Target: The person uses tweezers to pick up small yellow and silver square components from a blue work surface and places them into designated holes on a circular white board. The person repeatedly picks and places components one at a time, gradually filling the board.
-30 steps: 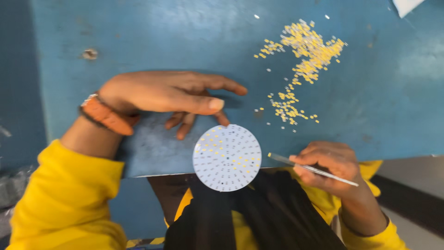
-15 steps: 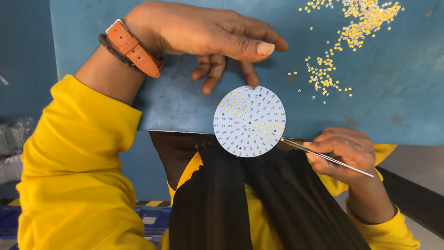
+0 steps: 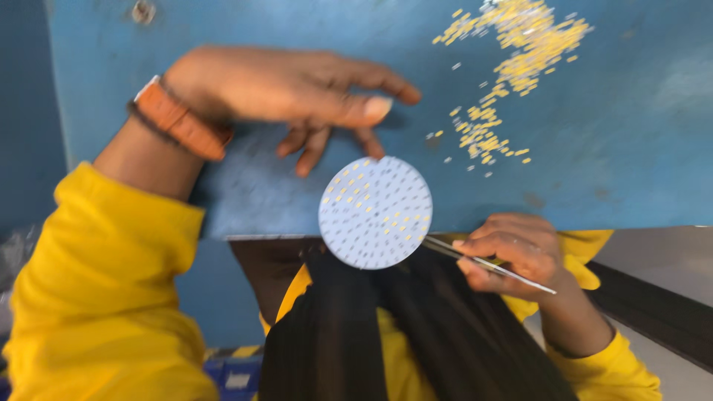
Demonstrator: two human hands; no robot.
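A round white disc (image 3: 375, 212), dotted with small yellow and pale pads, is seen at the near edge of the blue tabletop (image 3: 639, 156), overhanging it slightly. The left hand (image 3: 297, 93) is held flat above the tabletop, its fingers (image 3: 368, 145) spread and bent downward; one fingertip is just beside or touching the disc's upper rim, though contact cannot be told because of blur. Nothing is gripped by it. An orange strap (image 3: 178, 119) is worn on its wrist. The right hand (image 3: 512, 252) is closed around thin metal tweezers (image 3: 486, 263), pinched between thumb and fingers, with the tips directed at the disc's right edge. A scatter of tiny yellow chips (image 3: 512, 59) lies beyond the right fingers, well apart from them.
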